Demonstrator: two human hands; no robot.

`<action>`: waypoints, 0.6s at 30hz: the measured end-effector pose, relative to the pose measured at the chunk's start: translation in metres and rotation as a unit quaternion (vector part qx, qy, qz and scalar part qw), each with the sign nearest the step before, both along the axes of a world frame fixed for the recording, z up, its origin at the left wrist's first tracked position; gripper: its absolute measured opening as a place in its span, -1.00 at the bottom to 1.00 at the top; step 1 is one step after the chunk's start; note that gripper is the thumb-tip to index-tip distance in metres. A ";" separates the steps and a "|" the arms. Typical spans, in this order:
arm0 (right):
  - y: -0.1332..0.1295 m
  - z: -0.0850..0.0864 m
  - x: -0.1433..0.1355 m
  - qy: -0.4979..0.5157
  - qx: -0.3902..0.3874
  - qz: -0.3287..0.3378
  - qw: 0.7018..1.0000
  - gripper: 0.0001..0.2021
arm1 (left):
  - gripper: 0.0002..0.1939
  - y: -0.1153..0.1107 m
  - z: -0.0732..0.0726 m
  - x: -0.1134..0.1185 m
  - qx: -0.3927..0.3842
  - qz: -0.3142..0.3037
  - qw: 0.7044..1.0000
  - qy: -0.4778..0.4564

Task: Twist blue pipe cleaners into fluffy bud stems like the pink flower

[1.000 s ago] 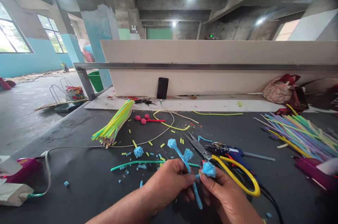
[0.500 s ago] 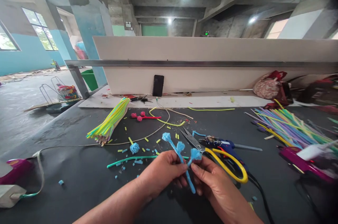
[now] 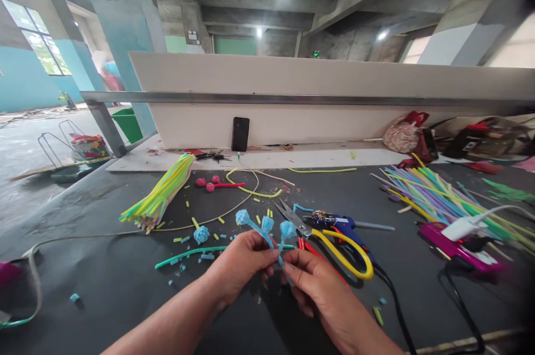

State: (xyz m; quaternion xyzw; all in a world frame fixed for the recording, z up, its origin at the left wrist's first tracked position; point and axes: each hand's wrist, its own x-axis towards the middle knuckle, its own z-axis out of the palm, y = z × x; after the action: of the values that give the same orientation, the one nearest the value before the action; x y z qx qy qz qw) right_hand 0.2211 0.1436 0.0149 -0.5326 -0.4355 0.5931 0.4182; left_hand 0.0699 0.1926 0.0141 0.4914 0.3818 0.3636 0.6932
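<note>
Between my two hands is a blue pipe-cleaner sprig (image 3: 266, 225) with three fluffy heads on stems that meet at the fingers. My left hand (image 3: 247, 259) pinches the sprig's stem from the left. Thumb and fingers of my right hand (image 3: 311, 280) are closed on the lower stem, where the right-hand branch joins. Just beyond the right hand lie scissors (image 3: 340, 254) with yellow handles, blades open, and red-handled pliers (image 3: 313, 249) partly under them. A blue glue gun (image 3: 340, 224) rests behind the scissors. A loose blue fluffy ball (image 3: 201, 234) lies left of the sprig.
Yellow-green pipe cleaners (image 3: 161, 193) lie bundled at left, a multicoloured pile (image 3: 434, 193) at right. A red sprig (image 3: 219, 184), a green pipe cleaner (image 3: 184, 257) and small cut bits are scattered about. A phone (image 3: 240, 134) leans on the back panel; a purple power strip (image 3: 460, 246) sits at right.
The view has shifted to the right. My right hand has slid down to the lower stem, and the right blue head now stands free above the fingers.
</note>
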 end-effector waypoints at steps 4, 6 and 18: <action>0.000 0.000 -0.002 0.023 -0.001 -0.017 1.000 -0.81 | -0.72 0.000 0.001 -0.001 -0.002 -0.003 1.000 -0.001; 0.000 0.001 -0.003 0.030 -0.002 -0.017 0.999 -0.80 | -0.72 0.000 0.002 -0.001 -0.003 -0.006 1.000 -0.010; -0.001 -0.002 -0.002 0.044 -0.005 -0.018 0.999 -0.82 | -0.75 0.002 0.000 -0.002 0.024 -0.036 0.999 -0.029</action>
State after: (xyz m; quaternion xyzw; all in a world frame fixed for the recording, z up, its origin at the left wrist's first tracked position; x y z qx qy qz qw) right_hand 0.2187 0.1425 0.0132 -0.5156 -0.4041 0.6107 0.4449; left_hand 0.0675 0.1948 0.0140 0.5107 0.3346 0.3618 0.7045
